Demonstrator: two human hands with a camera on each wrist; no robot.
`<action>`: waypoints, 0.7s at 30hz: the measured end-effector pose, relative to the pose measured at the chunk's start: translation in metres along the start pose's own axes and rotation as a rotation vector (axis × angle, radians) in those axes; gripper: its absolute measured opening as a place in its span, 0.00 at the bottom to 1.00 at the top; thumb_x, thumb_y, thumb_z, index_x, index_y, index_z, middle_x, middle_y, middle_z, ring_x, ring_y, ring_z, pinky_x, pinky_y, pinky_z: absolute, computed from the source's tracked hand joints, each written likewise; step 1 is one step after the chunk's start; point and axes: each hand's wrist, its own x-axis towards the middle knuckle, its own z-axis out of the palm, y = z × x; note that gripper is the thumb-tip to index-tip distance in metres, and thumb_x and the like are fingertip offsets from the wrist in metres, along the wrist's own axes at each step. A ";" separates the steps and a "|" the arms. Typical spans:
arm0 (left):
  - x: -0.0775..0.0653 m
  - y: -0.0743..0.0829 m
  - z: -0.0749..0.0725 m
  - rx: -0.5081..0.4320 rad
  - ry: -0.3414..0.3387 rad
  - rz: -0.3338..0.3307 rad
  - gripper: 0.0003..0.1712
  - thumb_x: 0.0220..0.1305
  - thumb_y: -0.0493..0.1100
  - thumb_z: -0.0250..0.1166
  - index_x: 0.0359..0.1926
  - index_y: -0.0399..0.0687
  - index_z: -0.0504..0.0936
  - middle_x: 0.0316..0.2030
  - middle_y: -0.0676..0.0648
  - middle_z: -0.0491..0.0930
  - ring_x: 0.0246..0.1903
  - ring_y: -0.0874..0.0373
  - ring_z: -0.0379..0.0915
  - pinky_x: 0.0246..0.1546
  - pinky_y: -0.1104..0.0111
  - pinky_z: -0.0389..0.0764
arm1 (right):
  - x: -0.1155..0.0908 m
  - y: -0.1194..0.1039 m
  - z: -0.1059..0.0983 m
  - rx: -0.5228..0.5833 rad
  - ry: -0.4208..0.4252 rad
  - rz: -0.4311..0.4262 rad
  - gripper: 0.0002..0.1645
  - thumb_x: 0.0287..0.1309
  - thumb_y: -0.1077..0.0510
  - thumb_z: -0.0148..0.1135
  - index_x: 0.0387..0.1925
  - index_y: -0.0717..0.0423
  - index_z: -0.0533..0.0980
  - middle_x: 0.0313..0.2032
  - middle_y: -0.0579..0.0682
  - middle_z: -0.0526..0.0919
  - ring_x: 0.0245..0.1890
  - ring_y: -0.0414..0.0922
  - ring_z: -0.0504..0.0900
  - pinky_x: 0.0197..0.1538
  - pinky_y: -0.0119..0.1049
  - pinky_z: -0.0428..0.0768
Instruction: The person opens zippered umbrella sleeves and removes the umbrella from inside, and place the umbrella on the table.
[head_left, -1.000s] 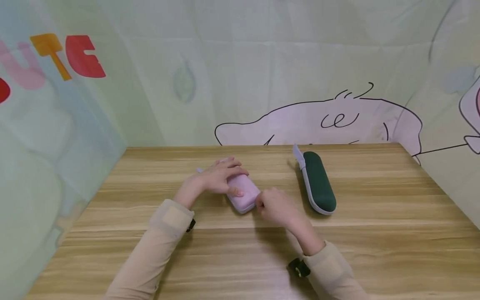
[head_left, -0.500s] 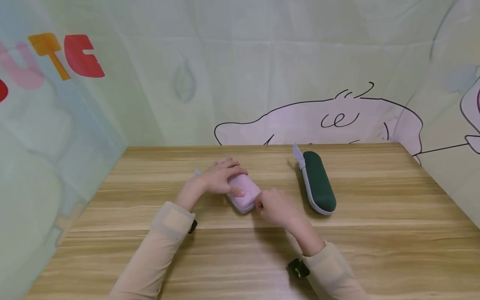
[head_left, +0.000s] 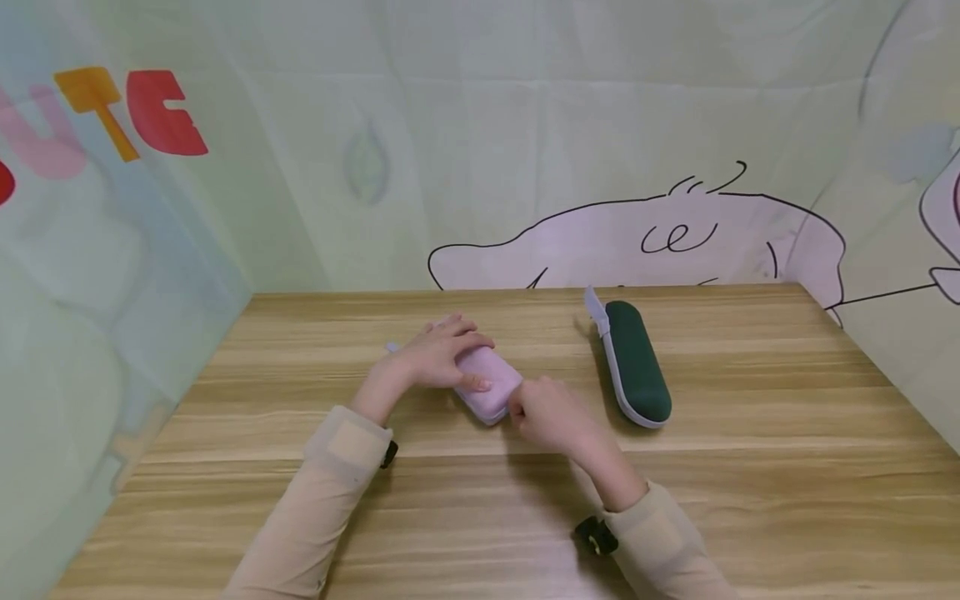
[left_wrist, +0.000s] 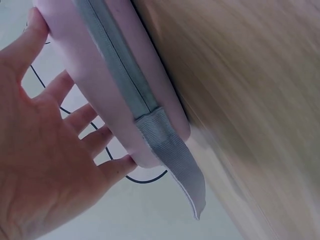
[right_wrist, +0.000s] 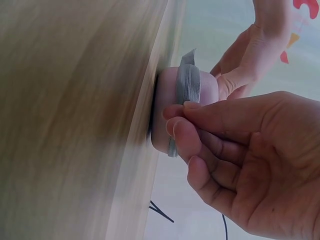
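Note:
A pink hard-shell zip case [head_left: 491, 371] with a grey zipper band [left_wrist: 120, 60] lies slanted near the middle of the wooden table. Over its far half is my left hand [head_left: 438, 354], fingers spread across the top and thumb along the near side, holding it down. A grey fabric tab [left_wrist: 175, 155] sticks out from the zipper at the end by that hand. At the case's near right end, my right hand [right_wrist: 240, 150] has its thumb and index finger pinched at the zipper. What they pinch is covered by the fingertips, and the other fingers are curled in.
To the right lies a dark green zip case [head_left: 637, 362] with a pale rim and a pale tab pointing to the back. A printed cloth backdrop [head_left: 480, 150] stands behind the wooden table [head_left: 420, 525].
The pink case has turned very slightly under my left hand, its tab end shifting a little left and nearer. My right hand stays at the same end of the case; the green case has not moved.

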 end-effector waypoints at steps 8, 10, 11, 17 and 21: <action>-0.001 0.004 0.000 -0.001 0.002 -0.023 0.37 0.58 0.63 0.64 0.66 0.56 0.69 0.72 0.39 0.57 0.74 0.37 0.39 0.70 0.38 0.45 | 0.000 -0.001 0.000 0.013 -0.008 -0.020 0.18 0.45 0.71 0.60 0.10 0.51 0.70 0.13 0.41 0.64 0.17 0.38 0.61 0.22 0.30 0.59; -0.001 0.004 0.001 0.004 0.007 -0.030 0.38 0.58 0.64 0.63 0.66 0.56 0.69 0.72 0.39 0.57 0.74 0.38 0.39 0.70 0.38 0.46 | 0.000 -0.001 0.000 0.015 -0.010 -0.018 0.18 0.45 0.71 0.60 0.10 0.51 0.70 0.13 0.41 0.64 0.17 0.38 0.61 0.22 0.29 0.59; -0.001 0.004 0.002 0.003 0.010 -0.036 0.38 0.58 0.64 0.63 0.66 0.56 0.69 0.72 0.39 0.57 0.75 0.38 0.39 0.70 0.38 0.46 | 0.000 -0.001 0.000 0.014 -0.009 -0.017 0.18 0.45 0.71 0.60 0.10 0.51 0.70 0.13 0.41 0.64 0.17 0.38 0.61 0.22 0.29 0.59; -0.003 0.007 0.002 0.021 0.026 -0.053 0.38 0.58 0.66 0.62 0.66 0.55 0.69 0.71 0.39 0.58 0.74 0.37 0.40 0.69 0.37 0.47 | 0.000 0.001 0.001 -0.006 0.013 -0.029 0.19 0.43 0.72 0.59 0.08 0.51 0.69 0.13 0.42 0.65 0.17 0.39 0.62 0.22 0.30 0.60; -0.004 0.010 0.002 0.030 0.026 -0.062 0.38 0.59 0.66 0.61 0.66 0.55 0.69 0.71 0.39 0.59 0.74 0.37 0.41 0.69 0.37 0.48 | -0.001 0.002 0.001 -0.012 0.019 -0.037 0.19 0.43 0.72 0.59 0.08 0.51 0.69 0.12 0.42 0.64 0.17 0.39 0.62 0.22 0.30 0.60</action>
